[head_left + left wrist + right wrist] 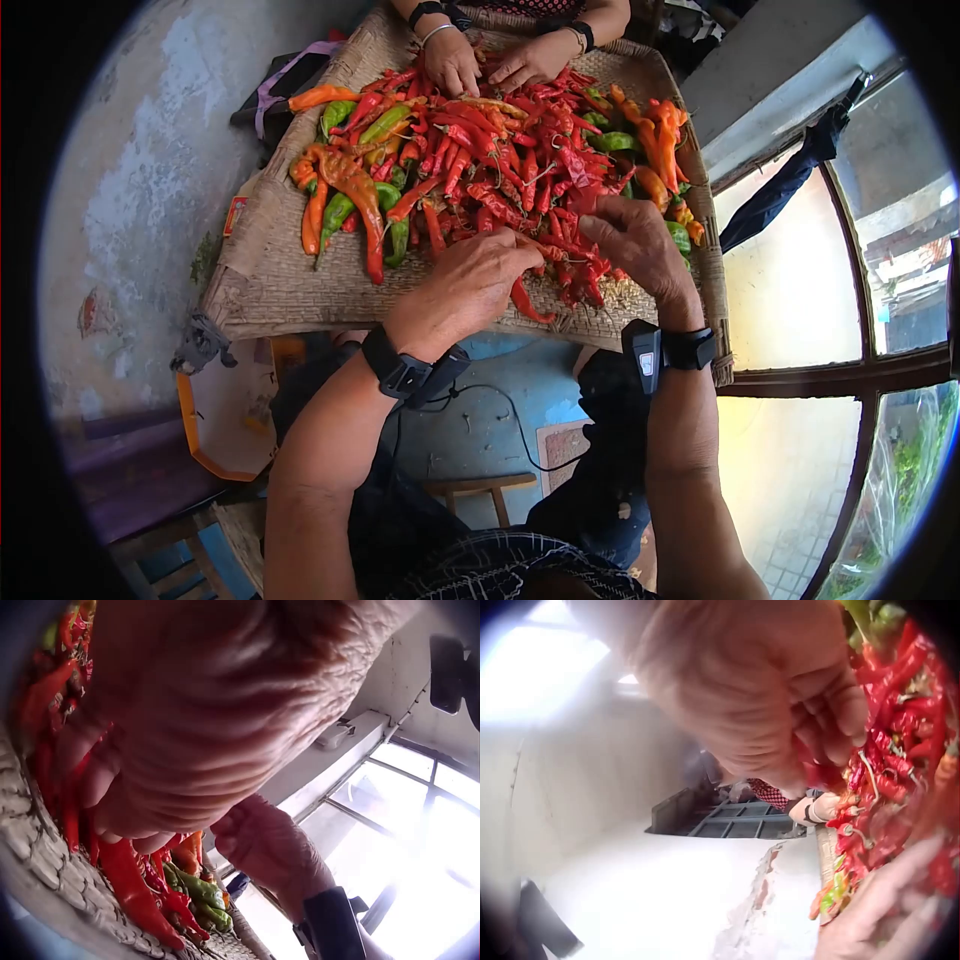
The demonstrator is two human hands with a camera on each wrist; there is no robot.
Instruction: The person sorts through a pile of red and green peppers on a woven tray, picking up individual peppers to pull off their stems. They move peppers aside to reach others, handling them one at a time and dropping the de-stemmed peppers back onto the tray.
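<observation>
**Where the heap thins, two hands pick**

Because the woven tray point(270, 290) lies close before the person, its near edge sits under both hands. The left hand point(470, 285) curls its fingers around a red chilli point(527, 300) there. The right hand point(640, 245), just beside it, pinches a few red pods point(590, 270) in bent fingers. Beyond, the chilli heap point(500, 160) lies spread thin, probably so single pods show, with green chillies point(385, 122) and orange chillies point(665, 125) at its sides. At the far rim a second person's hands point(452, 62) rest on it.

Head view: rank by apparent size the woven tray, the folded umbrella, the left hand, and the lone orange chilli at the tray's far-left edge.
1. woven tray
2-3. left hand and folded umbrella: unsure; the umbrella is longer but thinner, and the hand is nearer the camera
4. orange chilli
</observation>
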